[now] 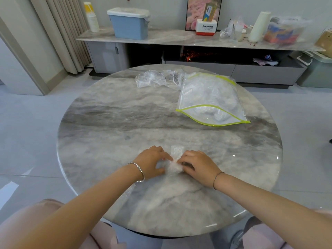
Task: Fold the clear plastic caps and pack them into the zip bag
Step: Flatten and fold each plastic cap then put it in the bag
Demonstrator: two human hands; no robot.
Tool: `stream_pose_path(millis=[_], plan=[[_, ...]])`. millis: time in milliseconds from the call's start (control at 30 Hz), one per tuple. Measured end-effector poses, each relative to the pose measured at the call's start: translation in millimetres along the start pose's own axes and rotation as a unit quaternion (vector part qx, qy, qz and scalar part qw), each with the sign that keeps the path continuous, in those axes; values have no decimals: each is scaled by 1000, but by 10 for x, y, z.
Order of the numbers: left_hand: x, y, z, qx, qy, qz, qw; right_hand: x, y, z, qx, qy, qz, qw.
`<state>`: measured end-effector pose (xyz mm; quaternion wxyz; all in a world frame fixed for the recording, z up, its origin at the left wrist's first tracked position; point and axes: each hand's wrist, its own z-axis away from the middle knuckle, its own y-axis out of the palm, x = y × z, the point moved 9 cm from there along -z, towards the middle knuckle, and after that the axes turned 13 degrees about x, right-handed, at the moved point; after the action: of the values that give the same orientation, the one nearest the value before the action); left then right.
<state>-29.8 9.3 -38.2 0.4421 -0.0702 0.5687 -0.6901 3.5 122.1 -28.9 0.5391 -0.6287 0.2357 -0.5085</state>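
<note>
from the head camera, the clear plastic cap [177,158] lies crumpled on the marble table [125,114] near its front edge, between both hands. to fold it well, i'd press it flat and push the air out before creasing. the left hand [152,160] and right hand [197,164] each pinch it with curled fingers. the zip bag [210,99] lies well apart, beside the loose caps [158,79].
</note>
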Motion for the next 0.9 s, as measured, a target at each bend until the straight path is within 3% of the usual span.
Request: stream_pose_path(millis=[100, 200, 400, 533, 700, 800, 900], plan=[[44, -28, -28, -38, -15, 34, 999, -193, -12, 9, -21, 71, -187, 980], [96, -48, -40, -69, -45, 86, 993, -303, 38, 18, -26, 134, -291, 947], [158, -9, -91, -75, -103, 127, 984, -323, 81, 38, -7, 187, -353, 917], [141, -37, -102, -83, -120, 92, 985, -380, 98, 52, -27, 231, -370, 899], [130, -85, -130, -86, -71, 191, 975, -402, 94, 85, -28, 241, -440, 864], [121, -59, -154, -25, -73, 304, 950, -394, 57, 119, -47, 241, -503, 829], [48, -2, -155, 2, -76, 445, 892, -409, -17, 133, -62, 231, -526, 816]])
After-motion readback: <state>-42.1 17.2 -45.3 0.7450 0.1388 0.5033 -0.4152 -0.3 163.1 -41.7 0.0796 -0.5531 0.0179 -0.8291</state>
